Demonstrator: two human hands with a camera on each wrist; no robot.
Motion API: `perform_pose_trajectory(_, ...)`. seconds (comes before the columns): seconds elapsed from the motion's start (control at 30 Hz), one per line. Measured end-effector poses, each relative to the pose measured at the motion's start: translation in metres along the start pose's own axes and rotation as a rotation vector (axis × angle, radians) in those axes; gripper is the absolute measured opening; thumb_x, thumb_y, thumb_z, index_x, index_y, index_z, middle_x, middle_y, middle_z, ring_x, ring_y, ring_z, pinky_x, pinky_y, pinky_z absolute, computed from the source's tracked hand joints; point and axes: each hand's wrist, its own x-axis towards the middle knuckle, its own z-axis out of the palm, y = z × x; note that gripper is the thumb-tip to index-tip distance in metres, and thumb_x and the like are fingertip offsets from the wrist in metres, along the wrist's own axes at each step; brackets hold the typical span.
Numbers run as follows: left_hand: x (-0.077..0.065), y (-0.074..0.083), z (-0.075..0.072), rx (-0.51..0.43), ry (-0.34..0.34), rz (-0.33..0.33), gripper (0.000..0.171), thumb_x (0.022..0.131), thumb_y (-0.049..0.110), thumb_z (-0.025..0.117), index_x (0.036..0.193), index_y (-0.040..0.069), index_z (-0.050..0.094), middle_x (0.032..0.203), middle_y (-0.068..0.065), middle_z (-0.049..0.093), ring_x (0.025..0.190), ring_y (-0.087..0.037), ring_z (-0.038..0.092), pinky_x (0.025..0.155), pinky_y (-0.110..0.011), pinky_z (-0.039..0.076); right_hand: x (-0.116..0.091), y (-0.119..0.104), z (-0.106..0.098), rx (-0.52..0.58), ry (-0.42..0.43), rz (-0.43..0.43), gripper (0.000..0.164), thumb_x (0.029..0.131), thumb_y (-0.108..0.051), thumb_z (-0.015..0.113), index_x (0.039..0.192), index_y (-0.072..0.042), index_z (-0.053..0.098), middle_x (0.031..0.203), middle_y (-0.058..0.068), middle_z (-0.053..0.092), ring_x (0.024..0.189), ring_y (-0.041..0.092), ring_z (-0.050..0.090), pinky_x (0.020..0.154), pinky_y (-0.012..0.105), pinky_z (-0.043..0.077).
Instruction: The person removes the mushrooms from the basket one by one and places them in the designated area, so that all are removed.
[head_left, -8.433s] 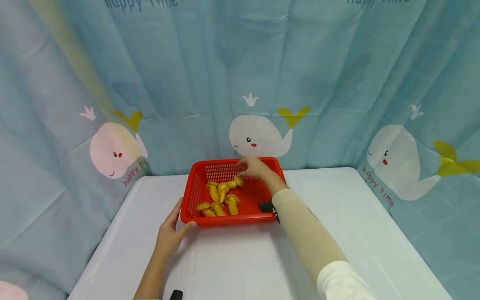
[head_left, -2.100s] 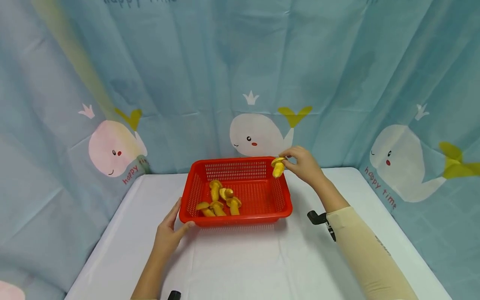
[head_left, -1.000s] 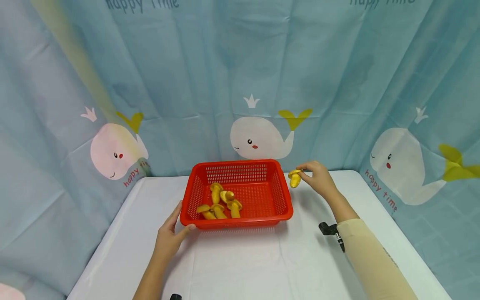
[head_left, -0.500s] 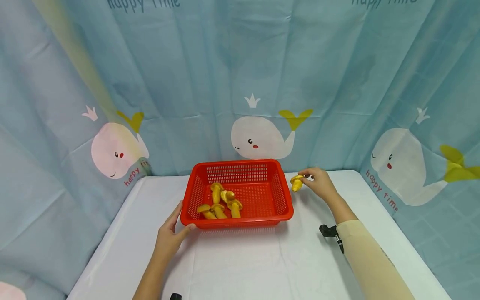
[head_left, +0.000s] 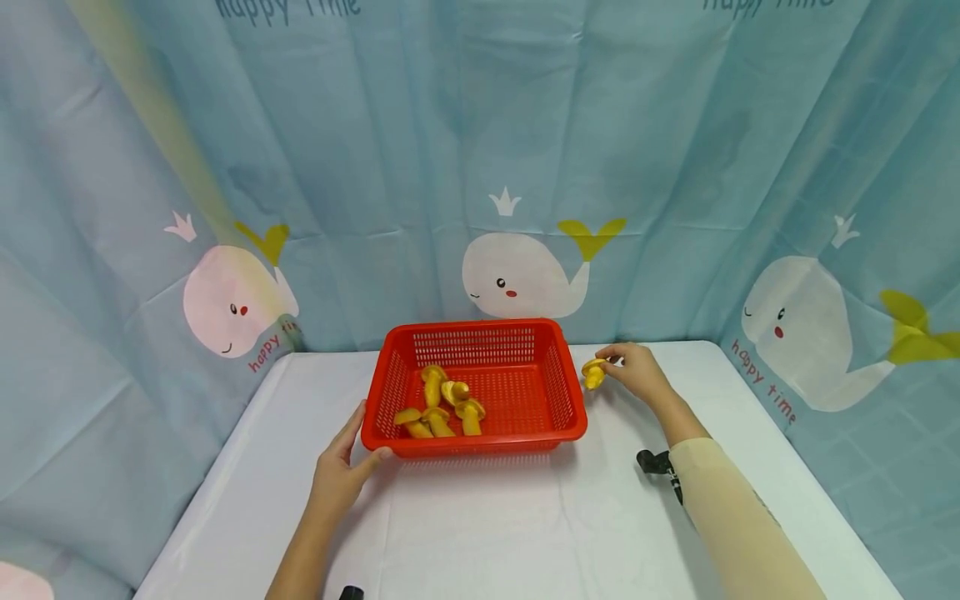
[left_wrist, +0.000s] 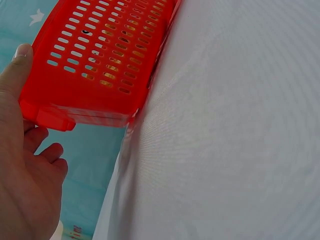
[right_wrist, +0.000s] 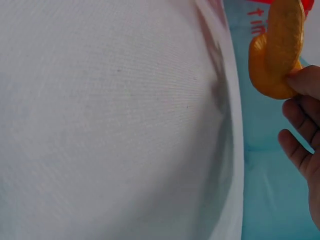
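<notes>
Head view — right hand (head_left: pixel 637 372) pinches round-capped mushroom (head_left: pixel 593 376); left hand (head_left: pixel 336 477) grips perforated basket (head_left: pixel 517 442).

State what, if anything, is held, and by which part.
The right hand pinches a yellow mushroom by the edge of its cap; the left hand touches the red basket at one corner.

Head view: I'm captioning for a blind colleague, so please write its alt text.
A right hand pinches a yellow mushroom beside a red basket holding five more; the left hand holds its near left corner. A blue curtain printed with whales hangs behind the white table.
</notes>
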Motion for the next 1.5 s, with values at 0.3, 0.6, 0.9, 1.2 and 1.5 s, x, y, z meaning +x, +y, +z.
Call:
perform_pose_trajectory(0.3,0.000,-0.003,0.000,0.013,-0.009,-0.011,0.088,0.088,0.028,0.082,0.160,0.035,0.032,0.166,0.008,0.034,0.155,-0.018,0.028,0.110,-0.007,0.027,0.001,0.004,0.006,-0.040,-0.040,0.058,0.019,0.094,-0.012,0.071,0.111,-0.008,0.078,0.106,0.011,0.075,0.100,0.031,0.064,0.087,0.050,0.052)
perform_pose_trajectory(0.6,0.001,0.000,-0.001,0.032,-0.012,-0.018,0.088,0.088,0.031,0.081,0.160,0.039,0.031,0.166,0.011,0.033,0.154,-0.018,0.029,0.119,-0.031,0.033,-0.002,0.007,0.008,-0.061,-0.065,0.092,0.019,0.095,-0.011,0.070,0.111,-0.008,0.077,0.107,0.012,0.073,0.099,0.031,0.062,0.084,0.047,0.051)
perform_pose_trajectory(0.9,0.000,0.000,-0.001,0.024,-0.012,-0.016,0.089,0.088,0.030,0.082,0.161,0.033,0.032,0.166,0.011,0.033,0.154,-0.017,0.029,0.117,-0.046,0.032,-0.005,0.011,0.006,-0.030,-0.073,0.112,0.019,0.095,-0.013,0.071,0.113,-0.008,0.076,0.109,0.013,0.072,0.101,0.033,0.062,0.084,0.046,0.050)
perform_pose_trajectory(1.2,0.000,-0.003,-0.001,0.022,-0.008,-0.017,0.088,0.088,0.032,0.081,0.160,0.037,0.031,0.166,0.010,0.033,0.155,-0.020,0.028,0.117,-0.051,0.033,-0.009,0.017,0.000,-0.029,-0.116,0.121,0.022,0.094,-0.014,0.071,0.115,-0.007,0.075,0.110,0.012,0.073,0.103,0.033,0.062,0.089,0.047,0.051)
perform_pose_trajectory(1.5,0.000,-0.003,-0.001,0.015,-0.012,-0.024,0.088,0.089,0.031,0.081,0.162,0.029,0.032,0.166,0.009,0.033,0.155,-0.019,0.028,0.118,-0.051,0.033,-0.015,0.019,-0.002,-0.026,-0.136,0.132,0.023,0.094,-0.012,0.071,0.116,-0.007,0.074,0.110,0.012,0.072,0.104,0.033,0.062,0.090,0.048,0.050)
